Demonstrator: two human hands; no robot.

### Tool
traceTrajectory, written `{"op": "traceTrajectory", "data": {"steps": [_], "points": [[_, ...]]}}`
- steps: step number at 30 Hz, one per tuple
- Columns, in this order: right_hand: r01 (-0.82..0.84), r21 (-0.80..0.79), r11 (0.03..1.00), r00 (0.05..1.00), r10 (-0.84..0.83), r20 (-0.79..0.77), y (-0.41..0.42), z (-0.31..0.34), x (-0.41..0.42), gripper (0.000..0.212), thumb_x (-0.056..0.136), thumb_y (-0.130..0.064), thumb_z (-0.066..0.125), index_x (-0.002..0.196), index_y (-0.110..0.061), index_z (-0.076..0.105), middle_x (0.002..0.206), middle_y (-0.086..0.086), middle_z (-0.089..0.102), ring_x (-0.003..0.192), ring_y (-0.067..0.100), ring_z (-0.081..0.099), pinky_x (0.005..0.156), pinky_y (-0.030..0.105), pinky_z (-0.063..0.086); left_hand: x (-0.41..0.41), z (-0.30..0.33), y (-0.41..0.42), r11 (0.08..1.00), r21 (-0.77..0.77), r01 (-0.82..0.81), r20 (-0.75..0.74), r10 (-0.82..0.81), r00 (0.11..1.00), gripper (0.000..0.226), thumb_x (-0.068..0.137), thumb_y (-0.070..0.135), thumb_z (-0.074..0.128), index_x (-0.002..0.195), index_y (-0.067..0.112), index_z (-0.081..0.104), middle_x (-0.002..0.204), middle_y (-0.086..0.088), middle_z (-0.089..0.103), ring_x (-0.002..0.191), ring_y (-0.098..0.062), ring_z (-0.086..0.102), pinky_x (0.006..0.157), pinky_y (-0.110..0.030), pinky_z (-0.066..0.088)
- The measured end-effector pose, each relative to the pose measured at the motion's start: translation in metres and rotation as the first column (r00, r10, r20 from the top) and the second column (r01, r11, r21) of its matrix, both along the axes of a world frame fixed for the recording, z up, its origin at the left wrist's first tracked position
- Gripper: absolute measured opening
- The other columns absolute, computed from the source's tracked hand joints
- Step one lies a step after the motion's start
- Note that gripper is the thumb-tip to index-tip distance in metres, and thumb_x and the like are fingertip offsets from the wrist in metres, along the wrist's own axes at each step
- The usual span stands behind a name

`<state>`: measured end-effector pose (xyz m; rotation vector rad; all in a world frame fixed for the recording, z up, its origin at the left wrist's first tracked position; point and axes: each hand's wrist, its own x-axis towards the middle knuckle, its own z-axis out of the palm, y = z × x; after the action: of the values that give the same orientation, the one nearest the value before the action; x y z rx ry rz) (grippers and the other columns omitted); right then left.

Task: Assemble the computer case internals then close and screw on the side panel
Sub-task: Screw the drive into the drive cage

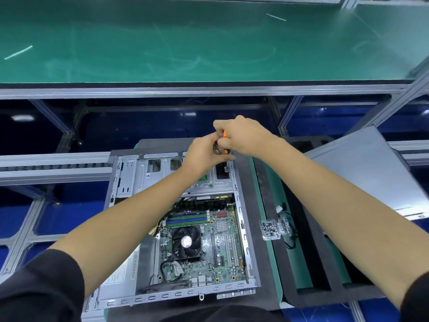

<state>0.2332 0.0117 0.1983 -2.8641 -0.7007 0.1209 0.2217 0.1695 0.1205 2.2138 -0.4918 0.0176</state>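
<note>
2 bare forearms, uncovered from elbow to wrist. Left hand (204, 152) and right hand (239, 135) bare: no gloves, rings, watch or wrist strap visible. Black sleeves: left sleeve (39, 289) pushed up to about the elbow, loose, soft matte fabric with a rounded cuff edge; right sleeve (415, 296) shows only as a dark patch at the frame's corner. Dark clothing at the bottom edge, detail unclear.
</note>
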Motion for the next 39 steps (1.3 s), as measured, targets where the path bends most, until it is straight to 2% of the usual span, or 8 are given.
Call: {"op": "traceTrajectory", "data": {"steps": [7,12,21,24,28,32,36,39], "points": [[-0.189,-0.259,0.947,0.975,0.213,0.066,-0.005,0.022,0.008,0.014,0.082,-0.025,0.054,0.090,-0.027,0.043,0.059,-0.006,0.047,0.053,0.009,0.043,0.049,0.029,0.022,0.008,-0.006,0.000,0.996,0.059,0.072,-0.008,-0.072,0.997,0.028,0.081,0.029,0.085,0.086,0.021,0.058,0.073,0.014,0.064,0.069,0.004,0.061,0.061,-0.012,0.040],[-0.129,-0.190,0.973,0.991,0.135,0.022,-0.002,0.020,0.010,0.010,0.080,-0.025,0.057,0.080,-0.024,0.047,0.062,-0.003,0.050,0.058,0.017,0.046,0.050,0.031,0.027,0.007,-0.014,-0.002,0.996,0.001,0.084,-0.030,-0.084,0.996,0.034,0.086,0.025,0.081,0.096,0.029,0.048,0.071,0.015,0.062,0.073,0.006,0.062,0.063,-0.009,0.041],[-0.043,-0.381,0.923,0.981,0.112,0.160,-0.004,0.018,0.010,0.031,0.090,-0.049,0.050,0.082,-0.019,0.049,0.061,-0.003,0.047,0.052,0.018,0.044,0.050,0.030,0.022,0.007,-0.029,-0.004,0.993,-0.120,-0.008,-0.156,-0.011,0.988,0.023,0.071,0.021,0.091,0.071,0.027,0.069,0.068,0.023,0.069,0.064,0.005,0.065,0.063,-0.006,0.043],[-0.180,-0.319,0.930,0.977,0.206,0.050,-0.005,0.025,0.010,0.021,0.087,-0.031,0.054,0.101,-0.025,0.040,0.063,-0.005,0.051,0.053,0.016,0.048,0.049,0.030,0.024,0.012,-0.027,-0.002,0.999,-0.037,0.025,-0.133,-0.030,0.991,0.016,0.076,0.021,0.087,0.079,0.016,0.072,0.069,0.023,0.069,0.071,0.002,0.067,0.068,-0.017,0.049],[-0.222,-0.314,0.923,0.966,0.251,0.055,-0.005,0.032,0.011,0.022,0.080,-0.009,0.052,0.092,-0.024,0.043,0.062,-0.005,0.048,0.053,0.015,0.043,0.050,0.030,0.024,0.010,-0.024,0.000,0.995,0.012,0.102,-0.110,-0.100,0.989,0.009,0.084,0.021,0.082,0.090,0.024,0.075,0.082,0.013,0.075,0.080,0.000,0.069,0.080,-0.023,0.054],[-0.178,-0.363,0.915,0.975,0.213,0.060,-0.005,0.032,0.013,0.013,0.080,-0.028,0.058,0.078,-0.022,0.048,0.062,-0.005,0.047,0.053,0.016,0.042,0.050,0.029,0.024,0.004,-0.023,0.001,0.991,-0.038,0.131,-0.119,-0.135,0.984,0.011,0.087,0.018,0.080,0.095,0.022,0.074,0.086,0.017,0.074,0.082,0.005,0.068,0.080,-0.014,0.053],[-0.088,-0.435,0.896,0.985,0.142,0.093,-0.002,0.030,0.014,0.035,0.089,-0.042,0.053,0.064,-0.018,0.046,0.060,0.001,0.050,0.052,0.023,0.041,0.051,0.030,0.024,-0.001,-0.025,0.000,0.993,-0.119,0.021,-0.161,-0.040,0.986,0.028,0.074,0.022,0.091,0.074,0.031,0.065,0.079,0.008,0.075,0.071,-0.002,0.068,0.069,-0.011,0.051],[-0.104,-0.462,0.881,0.978,0.176,0.115,-0.005,0.030,0.011,0.029,0.091,-0.046,0.050,0.083,-0.018,0.045,0.064,0.000,0.054,0.051,0.018,0.043,0.051,0.030,0.023,0.000,-0.030,-0.003,0.994,-0.108,-0.008,-0.161,-0.010,0.987,0.021,0.073,0.023,0.091,0.075,0.018,0.072,0.078,0.004,0.075,0.067,0.001,0.065,0.068,-0.010,0.048]]}}
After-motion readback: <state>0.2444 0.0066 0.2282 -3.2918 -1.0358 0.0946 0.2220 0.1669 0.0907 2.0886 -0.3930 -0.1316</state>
